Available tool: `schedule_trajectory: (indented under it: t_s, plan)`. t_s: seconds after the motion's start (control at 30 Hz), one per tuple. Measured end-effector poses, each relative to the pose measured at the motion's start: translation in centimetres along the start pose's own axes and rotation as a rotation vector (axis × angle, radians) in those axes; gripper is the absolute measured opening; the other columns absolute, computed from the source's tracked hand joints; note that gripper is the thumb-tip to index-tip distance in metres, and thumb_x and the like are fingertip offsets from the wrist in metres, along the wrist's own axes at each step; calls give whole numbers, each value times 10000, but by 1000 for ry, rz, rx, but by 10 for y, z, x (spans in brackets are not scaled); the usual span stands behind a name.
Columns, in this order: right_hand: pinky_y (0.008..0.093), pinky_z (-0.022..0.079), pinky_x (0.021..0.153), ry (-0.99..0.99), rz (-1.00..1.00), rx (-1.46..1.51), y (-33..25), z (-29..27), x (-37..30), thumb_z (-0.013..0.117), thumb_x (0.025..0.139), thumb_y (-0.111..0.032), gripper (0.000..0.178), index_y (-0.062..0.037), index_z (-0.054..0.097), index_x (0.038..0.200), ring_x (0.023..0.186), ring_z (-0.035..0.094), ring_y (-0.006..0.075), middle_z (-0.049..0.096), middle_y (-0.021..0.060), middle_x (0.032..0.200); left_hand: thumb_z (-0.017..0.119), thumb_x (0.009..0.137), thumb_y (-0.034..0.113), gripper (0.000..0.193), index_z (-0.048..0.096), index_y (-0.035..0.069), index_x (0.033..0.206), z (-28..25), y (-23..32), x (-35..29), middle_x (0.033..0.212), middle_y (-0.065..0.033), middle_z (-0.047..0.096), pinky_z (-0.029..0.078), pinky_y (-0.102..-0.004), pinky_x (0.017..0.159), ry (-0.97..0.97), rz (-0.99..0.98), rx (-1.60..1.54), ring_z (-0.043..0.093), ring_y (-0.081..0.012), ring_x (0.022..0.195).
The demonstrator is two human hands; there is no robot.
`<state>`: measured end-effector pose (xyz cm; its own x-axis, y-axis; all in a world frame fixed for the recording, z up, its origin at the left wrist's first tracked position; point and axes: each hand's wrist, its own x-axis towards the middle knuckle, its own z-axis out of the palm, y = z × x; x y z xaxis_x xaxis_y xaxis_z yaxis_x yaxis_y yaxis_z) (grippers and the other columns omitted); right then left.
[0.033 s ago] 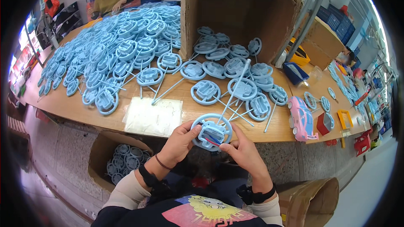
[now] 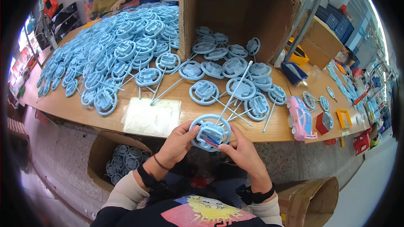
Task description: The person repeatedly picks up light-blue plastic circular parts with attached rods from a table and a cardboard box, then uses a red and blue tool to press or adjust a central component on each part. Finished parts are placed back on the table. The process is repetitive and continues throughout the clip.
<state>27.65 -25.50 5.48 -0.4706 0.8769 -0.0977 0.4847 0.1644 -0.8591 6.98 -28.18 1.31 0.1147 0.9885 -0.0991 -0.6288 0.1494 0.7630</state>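
Between both hands, in front of the table's near edge, is a light blue plastic toy steering wheel (image 2: 210, 133) with a long thin rod pointing away from me. Its hub has an open hollow with red and blue wires inside. My left hand (image 2: 182, 142) is closed on the left rim, thumb over the front. My right hand (image 2: 242, 151) grips the right side, its thumb at the lower rim beside the wires. The fingers behind the wheel are hidden. Beyond it lie several similar wheels with rods, the closest one (image 2: 204, 92) hub up.
A big heap of blue wheels (image 2: 105, 54) covers the table's left. A cardboard box (image 2: 235, 8) lies open at the back. A pale flat packet (image 2: 152, 116) and a pink toy car (image 2: 299, 118) lie near the front edge. Below stands a carton (image 2: 99, 153) of wheels; a person (image 2: 107, 0) sits beyond.
The whole view has shifted very slightly. Both hands keep the same grip on the toy steering wheel.
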Motion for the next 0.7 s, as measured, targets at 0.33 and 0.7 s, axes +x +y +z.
schedule_trajectory:
  t_s: [0.33, 0.7]
  plan:
    - [243, 358, 515, -111, -27, 166, 4, -2, -6, 656, 799, -220, 658, -27, 332, 1337, 517, 459, 87, 510, 30, 569, 473, 927, 301, 386, 482, 12, 1184, -5, -1, -9, 1081, -67, 586, 451, -306, 878, -138, -178, -20, 562, -152, 999]
    - [294, 361, 496, -223, -101, 42, 3, 19, -6, 624, 816, -310, 624, -58, 364, 1324, 491, 445, 140, 480, 54, 543, 515, 908, 242, 378, 494, -18, 1182, -45, 35, -36, 1057, -53, 590, 441, -273, 841, -105, -70, 298, 559, -123, 945]
